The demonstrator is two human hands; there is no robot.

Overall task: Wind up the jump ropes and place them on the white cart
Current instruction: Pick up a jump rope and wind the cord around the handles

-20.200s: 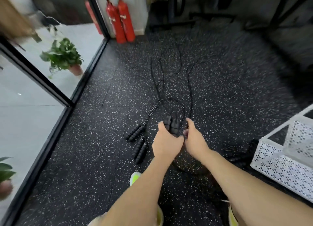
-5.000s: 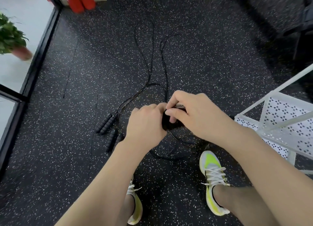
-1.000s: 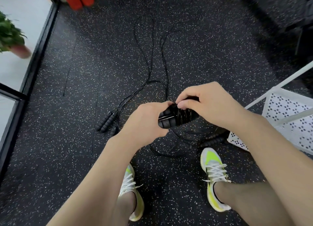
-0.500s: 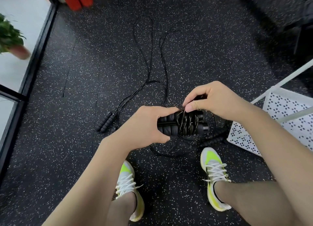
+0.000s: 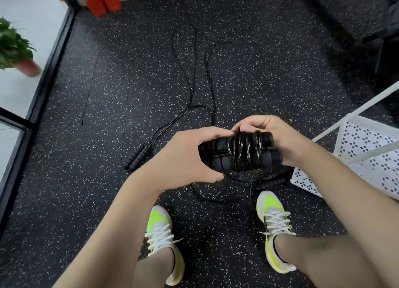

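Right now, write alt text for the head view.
Two bare hands, left hand and right hand, grip a black jump rope bundle, cord wound around its paired foam handles. Another black jump rope lies unwound on the speckled floor; a white perforated cart stands right.

Black speckled rubber floor [image 5: 248, 76]. On it: loose jump rope [image 5: 190, 76] w/ paired handles [image 5: 136, 158] at 9 o'clock, another handle pair [image 5: 272, 179] at 3, white cart [image 5: 364, 158] far 3.
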